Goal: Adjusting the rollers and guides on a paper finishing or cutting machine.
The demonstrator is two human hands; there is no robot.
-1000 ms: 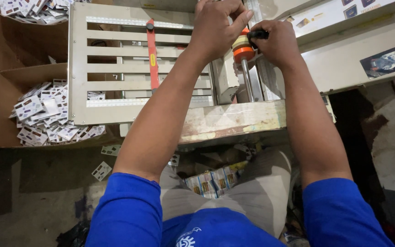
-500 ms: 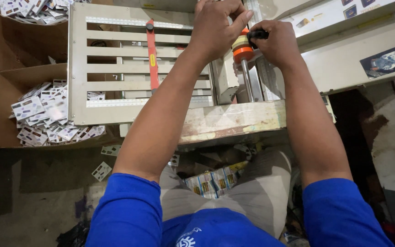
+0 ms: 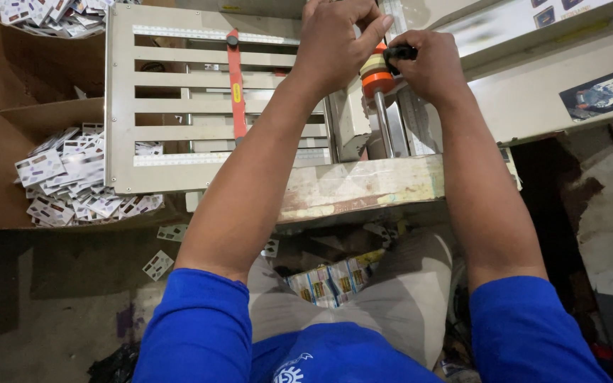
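**Both hands at the orange knob of a worn metal machine**

Head view: the left hand is clenched over the round orange-and-cream knob topping a steel rod. The right hand pinches a small black handle beside it. A cream slotted metal plate carries one red bar. A cardboard box holds many small white printed cards.

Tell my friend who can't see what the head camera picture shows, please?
Both hands grip an orange knob atop a metal rod on a worn machine: left hand over it, right hand pinching a small black part. A cardboard box of printed cards sits at left.
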